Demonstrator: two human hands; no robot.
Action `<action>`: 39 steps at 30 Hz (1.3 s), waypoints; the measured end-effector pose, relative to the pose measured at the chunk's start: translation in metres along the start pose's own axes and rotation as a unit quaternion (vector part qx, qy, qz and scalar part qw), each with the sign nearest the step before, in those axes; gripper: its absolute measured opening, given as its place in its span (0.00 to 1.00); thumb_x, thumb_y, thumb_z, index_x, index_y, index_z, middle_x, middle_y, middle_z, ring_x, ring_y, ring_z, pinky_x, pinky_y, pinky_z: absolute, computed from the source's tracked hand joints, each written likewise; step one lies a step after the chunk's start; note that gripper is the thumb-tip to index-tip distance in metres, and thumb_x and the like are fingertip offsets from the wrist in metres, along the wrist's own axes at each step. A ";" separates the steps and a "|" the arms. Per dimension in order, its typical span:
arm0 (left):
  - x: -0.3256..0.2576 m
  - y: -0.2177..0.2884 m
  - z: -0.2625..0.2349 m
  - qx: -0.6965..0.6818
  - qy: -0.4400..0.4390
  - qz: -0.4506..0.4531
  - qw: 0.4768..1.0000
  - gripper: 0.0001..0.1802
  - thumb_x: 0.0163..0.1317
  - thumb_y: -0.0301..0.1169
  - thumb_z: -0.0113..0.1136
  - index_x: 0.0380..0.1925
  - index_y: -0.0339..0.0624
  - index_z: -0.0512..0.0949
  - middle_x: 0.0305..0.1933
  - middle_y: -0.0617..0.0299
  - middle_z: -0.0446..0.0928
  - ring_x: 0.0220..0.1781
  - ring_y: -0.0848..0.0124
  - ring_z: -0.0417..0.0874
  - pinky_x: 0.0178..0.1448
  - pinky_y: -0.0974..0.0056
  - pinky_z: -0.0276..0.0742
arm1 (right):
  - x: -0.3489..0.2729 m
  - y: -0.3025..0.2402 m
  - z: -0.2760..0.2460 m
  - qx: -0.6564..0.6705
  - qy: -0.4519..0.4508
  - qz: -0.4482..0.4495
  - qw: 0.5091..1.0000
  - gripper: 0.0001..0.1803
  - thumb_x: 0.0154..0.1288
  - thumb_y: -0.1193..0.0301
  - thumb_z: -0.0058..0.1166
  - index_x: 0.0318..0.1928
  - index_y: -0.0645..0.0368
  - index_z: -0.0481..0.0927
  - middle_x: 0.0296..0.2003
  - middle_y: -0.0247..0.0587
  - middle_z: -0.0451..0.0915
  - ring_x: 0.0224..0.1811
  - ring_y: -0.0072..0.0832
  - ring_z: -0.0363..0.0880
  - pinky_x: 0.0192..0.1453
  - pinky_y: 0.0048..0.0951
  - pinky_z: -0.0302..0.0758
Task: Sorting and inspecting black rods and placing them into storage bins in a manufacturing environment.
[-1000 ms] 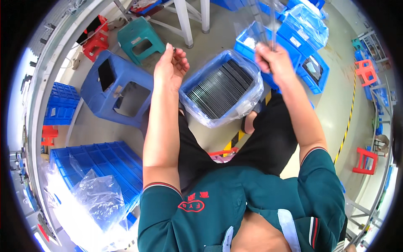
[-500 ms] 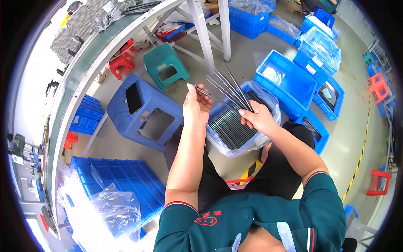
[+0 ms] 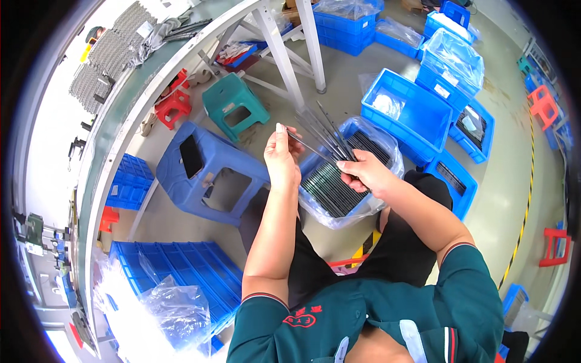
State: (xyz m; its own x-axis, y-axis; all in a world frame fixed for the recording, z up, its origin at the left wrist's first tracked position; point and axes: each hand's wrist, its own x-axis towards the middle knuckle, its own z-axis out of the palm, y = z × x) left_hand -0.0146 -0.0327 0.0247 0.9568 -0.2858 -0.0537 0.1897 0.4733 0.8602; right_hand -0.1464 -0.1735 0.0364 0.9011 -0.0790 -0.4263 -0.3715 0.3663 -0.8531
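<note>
In front of my knees, my right hand (image 3: 368, 173) is closed round a fanned bundle of thin dark rods (image 3: 334, 136), which point up and away to the left. My left hand (image 3: 282, 158) pinches the far end of a single rod (image 3: 311, 147) between thumb and fingers. That rod slants down to the right, and its other end meets my right hand. Both hands are above a bin lined with clear plastic (image 3: 340, 224). Rows of similar dark rods (image 3: 330, 189) lie inside it, partly hidden by my right hand.
A blue stool (image 3: 172, 158) with a black phone (image 3: 191, 156) stands to the left, a green stool (image 3: 235, 101) behind it. Blue bins (image 3: 411, 115) sit at the right. Blue crates (image 3: 181, 266) are at lower left, beside a long workbench (image 3: 115, 127).
The view has shifted slightly. My right hand and its bundle have moved a little to the left and down; the rods look blurred. My left hand still pinches one rod.
</note>
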 end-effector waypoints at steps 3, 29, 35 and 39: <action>0.001 0.002 0.002 -0.020 -0.024 0.012 0.999 0.17 0.66 0.43 0.50 0.27 0.42 0.75 0.23 0.65 0.73 0.21 0.79 0.69 0.28 0.73 0.67 | -0.003 -0.002 -0.002 0.082 -0.059 0.053 0.993 0.11 0.65 0.68 0.51 0.30 0.55 0.64 0.17 0.34 0.67 0.12 0.15 0.57 0.13 0.19 0.52; -0.003 0.004 0.008 -0.096 -0.031 0.009 0.995 0.17 0.66 0.43 0.52 0.28 0.40 0.75 0.21 0.66 0.70 0.19 0.79 0.63 0.24 0.73 0.59 | -0.008 0.006 0.008 0.025 0.005 -0.032 0.999 0.09 0.64 0.70 0.51 0.32 0.55 0.64 0.18 0.31 0.67 0.13 0.14 0.58 0.15 0.18 0.51; -0.016 -0.011 0.018 -0.031 -0.050 0.027 0.998 0.15 0.67 0.40 0.50 0.28 0.41 0.75 0.21 0.69 0.69 0.20 0.81 0.62 0.24 0.74 0.56 | -0.006 0.008 0.010 0.103 -0.007 -0.021 0.994 0.08 0.64 0.70 0.51 0.33 0.55 0.65 0.18 0.32 0.67 0.13 0.15 0.59 0.14 0.19 0.53; -0.026 -0.023 0.023 0.038 -0.107 0.021 0.993 0.15 0.67 0.40 0.49 0.29 0.42 0.76 0.20 0.72 0.67 0.20 0.83 0.61 0.25 0.75 0.56 | -0.002 0.005 0.011 0.127 0.010 -0.025 0.991 0.07 0.65 0.69 0.51 0.34 0.56 0.67 0.18 0.33 0.68 0.13 0.16 0.60 0.13 0.19 0.54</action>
State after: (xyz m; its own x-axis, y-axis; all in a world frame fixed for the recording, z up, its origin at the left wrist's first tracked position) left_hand -0.0492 -0.0549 0.0180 0.8935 -0.4412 0.0841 0.1265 0.4268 0.8954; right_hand -0.1476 -0.1612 0.0369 0.9116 -0.1213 -0.3928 -0.2547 0.5834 -0.7712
